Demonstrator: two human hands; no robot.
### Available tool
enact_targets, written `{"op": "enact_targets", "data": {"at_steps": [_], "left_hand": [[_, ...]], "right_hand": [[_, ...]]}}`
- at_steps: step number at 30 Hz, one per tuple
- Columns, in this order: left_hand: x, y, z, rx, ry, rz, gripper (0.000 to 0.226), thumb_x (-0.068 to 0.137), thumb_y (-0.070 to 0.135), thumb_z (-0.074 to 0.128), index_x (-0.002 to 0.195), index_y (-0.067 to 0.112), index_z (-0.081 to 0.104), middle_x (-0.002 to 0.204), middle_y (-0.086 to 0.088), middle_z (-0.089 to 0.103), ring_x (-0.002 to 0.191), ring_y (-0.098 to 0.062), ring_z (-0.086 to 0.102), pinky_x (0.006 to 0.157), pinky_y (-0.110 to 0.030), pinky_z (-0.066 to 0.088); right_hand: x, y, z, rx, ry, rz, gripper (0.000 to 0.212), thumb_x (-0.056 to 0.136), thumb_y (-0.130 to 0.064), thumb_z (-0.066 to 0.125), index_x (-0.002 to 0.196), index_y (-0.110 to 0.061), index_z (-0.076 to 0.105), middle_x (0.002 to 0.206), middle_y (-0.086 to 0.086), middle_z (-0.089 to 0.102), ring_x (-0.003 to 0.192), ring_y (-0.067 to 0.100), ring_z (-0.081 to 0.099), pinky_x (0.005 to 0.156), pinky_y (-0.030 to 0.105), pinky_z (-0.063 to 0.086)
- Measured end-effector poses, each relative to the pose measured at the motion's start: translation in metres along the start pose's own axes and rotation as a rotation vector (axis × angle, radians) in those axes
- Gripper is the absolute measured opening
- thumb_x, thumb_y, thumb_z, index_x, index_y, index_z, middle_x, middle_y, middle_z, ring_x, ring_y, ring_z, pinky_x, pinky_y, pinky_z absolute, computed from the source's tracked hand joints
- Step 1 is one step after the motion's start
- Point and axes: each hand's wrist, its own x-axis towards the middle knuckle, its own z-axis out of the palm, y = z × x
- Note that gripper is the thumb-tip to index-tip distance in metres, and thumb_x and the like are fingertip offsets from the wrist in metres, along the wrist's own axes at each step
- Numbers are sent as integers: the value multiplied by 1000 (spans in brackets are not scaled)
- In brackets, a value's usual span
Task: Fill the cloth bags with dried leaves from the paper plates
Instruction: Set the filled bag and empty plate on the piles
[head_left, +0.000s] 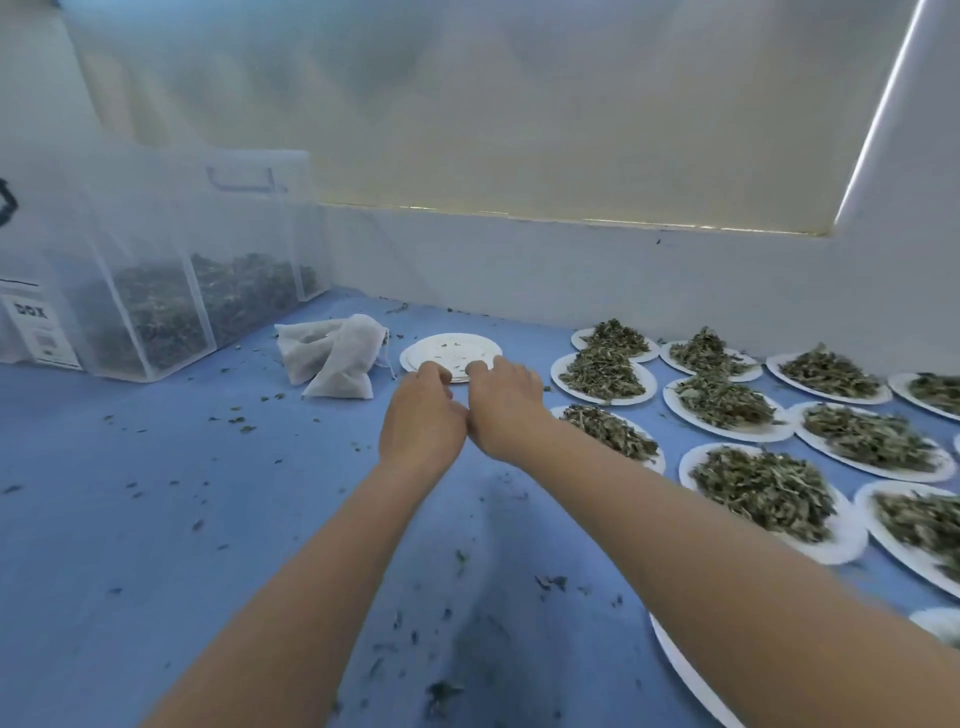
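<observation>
Hands meet at the near rim of an almost bare stack of paper plates (451, 354), far centre of the blue desk (156, 493). Left hand (422, 415) and right hand (503, 404) touch each other at the knuckles, both arms stretched forward. Fingers (435, 372) of the left hand curl down onto the stack's near edge; right fingertips (478, 368) rest on the rim just beside them. Cannot tell if either hand is pinching a plate or only touching it. Stack carries just a few leaf crumbs.

Cloth bags (332, 354), white, lie in a loose pile just left of the stack, one with a drawstring mouth turned toward the plates; what is inside cannot be told.

Filled plates (602, 375) sit in rows to the right, each heaped with dried leaves (763, 483), green-brown, rims touching or overlapping their neighbours. 1 more plate rim (680, 670) shows under the right forearm, contents hidden.

Clear plastic bins (156, 291) stand at far left against the wall, at least 2 side by side, each part full of dark dried leaf at the bottom. A white label (39, 327) sits on the nearest bin's front.

Leaf scraps (441, 691) are scattered over the desk, thickest near the bottom centre.
</observation>
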Motion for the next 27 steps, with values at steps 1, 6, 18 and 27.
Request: {"op": "enact_targets", "data": {"at_steps": [1, 6, 18, 27], "left_hand": [[-15, 8, -5, 6, -16, 11, 37, 82, 4, 45, 117, 13, 51, 113, -3, 57, 99, -20, 53, 81, -36, 47], [-90, 49, -21, 13, -37, 91, 26, 83, 5, 47, 106, 15, 55, 106, -3, 63, 89, -19, 53, 68, -29, 40], [-244, 114, 9, 65, -314, 228, 27, 82, 5, 46, 107, 9, 52, 106, -6, 61, 86, -20, 50, 68, -32, 42], [-293, 106, 20, 204, -552, 355, 18, 91, 16, 44, 95, 23, 60, 104, -1, 60, 84, -18, 56, 69, -26, 44]], "right_hand": [[-17, 1, -11, -19, -10, -19, 48, 95, -29, 44, 135, -4, 33, 136, 19, 36, 128, 35, 34, 111, 47, 21], [-107, 12, -51, -130, 2, -143, 49, 92, -22, 47, 136, -5, 33, 136, 17, 36, 128, 34, 35, 112, 47, 18], [-274, 87, -63, -168, -3, -115, 36, 93, -26, 46, 122, -5, 47, 122, 16, 47, 114, 31, 44, 95, 38, 40], [-343, 114, -59, 5, -158, -84, 45, 96, -39, 42, 96, -2, 68, 96, 20, 65, 83, 29, 60, 74, 37, 50]]}}
